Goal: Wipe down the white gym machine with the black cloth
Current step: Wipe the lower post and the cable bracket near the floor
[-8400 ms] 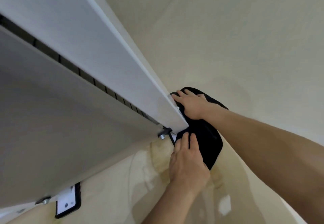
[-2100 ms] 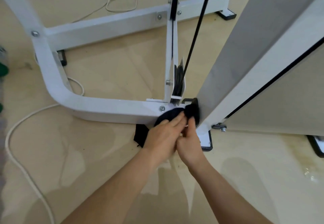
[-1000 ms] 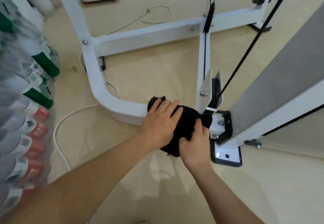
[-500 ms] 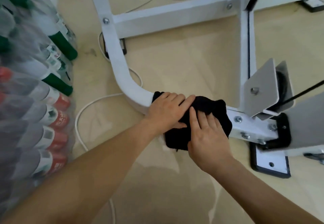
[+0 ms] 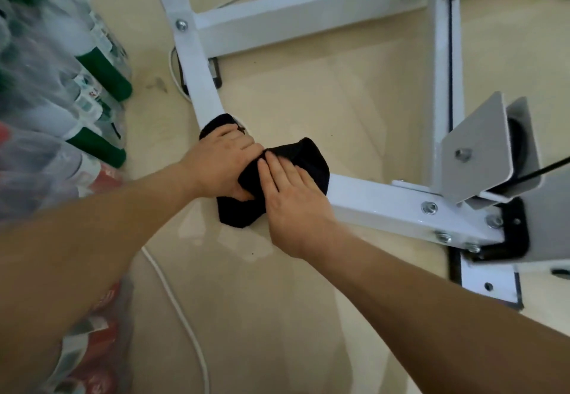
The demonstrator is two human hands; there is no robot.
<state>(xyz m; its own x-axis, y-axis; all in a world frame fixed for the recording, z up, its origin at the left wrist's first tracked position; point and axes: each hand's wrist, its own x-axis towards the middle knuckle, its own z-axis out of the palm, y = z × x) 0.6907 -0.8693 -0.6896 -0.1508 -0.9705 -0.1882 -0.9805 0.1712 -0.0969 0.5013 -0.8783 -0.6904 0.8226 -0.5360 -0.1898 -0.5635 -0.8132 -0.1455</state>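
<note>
We count one black cloth, bunched and creased, draped over the bend of the white machine frame, which sits low on the floor. Two hands are on it. The left hand curls round the cloth and grips it. The right hand presses flat, fingers straight. The wrapped bottles at the left are too blurred to count. One white cord lies beside the left arm.
</note>
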